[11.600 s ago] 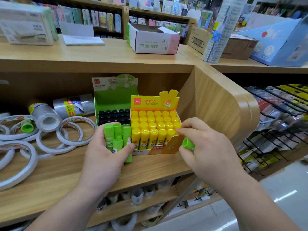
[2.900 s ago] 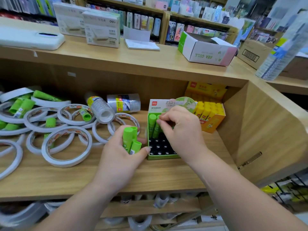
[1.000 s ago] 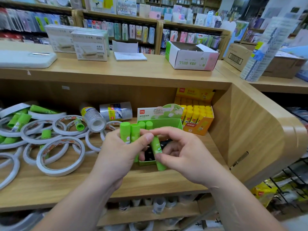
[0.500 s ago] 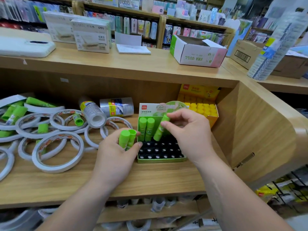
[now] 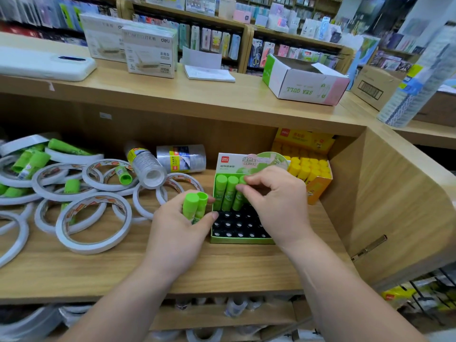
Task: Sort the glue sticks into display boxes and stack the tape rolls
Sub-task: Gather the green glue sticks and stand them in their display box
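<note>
Fingers [image 5: 243, 187] pinched on 3rd green glue stick [image 5: 238, 201] in green display box [image 5: 240, 241] (right hand [image 5: 276, 203]), clamped on 2 more [image 5: 195, 206] (left hand [image 5: 177, 235]). Tape rolls [image 5: 93, 224] unstacked tbh.

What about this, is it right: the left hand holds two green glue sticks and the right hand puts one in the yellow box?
Not quite. In the head view the right hand is setting its glue stick into the green box, not the yellow box beside it. The left hand does hold two green glue sticks.
</note>
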### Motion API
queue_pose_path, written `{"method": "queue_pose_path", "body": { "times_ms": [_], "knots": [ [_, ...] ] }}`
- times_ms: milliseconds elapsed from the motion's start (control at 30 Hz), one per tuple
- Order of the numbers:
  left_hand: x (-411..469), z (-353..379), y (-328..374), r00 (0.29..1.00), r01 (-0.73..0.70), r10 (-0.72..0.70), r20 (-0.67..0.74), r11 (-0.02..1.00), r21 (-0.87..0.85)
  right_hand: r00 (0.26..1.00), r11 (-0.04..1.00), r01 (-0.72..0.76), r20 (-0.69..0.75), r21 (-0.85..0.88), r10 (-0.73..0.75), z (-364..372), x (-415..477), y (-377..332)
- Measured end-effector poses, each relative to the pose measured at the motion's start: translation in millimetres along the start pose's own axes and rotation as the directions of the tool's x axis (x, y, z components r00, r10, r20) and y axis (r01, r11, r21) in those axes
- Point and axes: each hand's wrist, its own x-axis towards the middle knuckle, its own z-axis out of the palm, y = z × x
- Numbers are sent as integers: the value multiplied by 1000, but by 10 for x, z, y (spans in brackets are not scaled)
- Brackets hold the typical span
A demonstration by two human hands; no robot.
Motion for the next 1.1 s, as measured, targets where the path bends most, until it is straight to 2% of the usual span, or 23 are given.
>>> {"method": "queue_pose_path", "body": {
  "times_ms": [200,367,467,533,600,633,700,767,800,867,967,1033,1100],
  "knots": [
    [8,-2,-5,1000,26,-26,12,1000,-1,993,1000,-11,114,26,8,-64,19,31],
    [-10,-51,24,998,11,-10,59,1000,-25,988,999,28,151,-18,-25,-94,-51,55],
    [-35,-83,124,996,85,-77,52,981,-177,987,998,24,162,-54,-15,-121,-102,6],
    [-79,-145,205,987,160,-144,74,942,-296,992,1000,0,124,6,-1,-154,-151,-82],
    [-138,-229,253,976,204,-163,146,920,-334,994,991,-58,102,122,45,-210,-193,-201],
    [-166,-275,267,967,210,-150,206,927,-312,988,974,-107,134,202,80,-238,-206,-265],
    [-217,-333,311,925,207,-98,368,940,-270,945,888,-244,300,391,128,-286,-211,-368],
    [-251,-348,373,853,213,-46,521,940,-266,891,821,-318,447,474,87,-323,-196,-431],
    [-257,-339,409,825,220,-30,564,937,-272,883,823,-307,466,478,59,-337,-188,-440],
    [-259,-313,452,810,232,-12,586,925,-301,888,832,-285,457,476,43,-366,-177,-421],
    [-264,-275,502,788,225,-1,616,931,-287,871,789,-348,487,506,72,-433,-180,-370],
    [-268,-247,471,780,209,-1,625,943,-260,859,691,-441,492,572,141,-473,-198,-335],
    [-270,-214,430,818,252,-58,572,931,-266,856,576,-509,443,640,265,-518,-222,-288]
  ]
}}
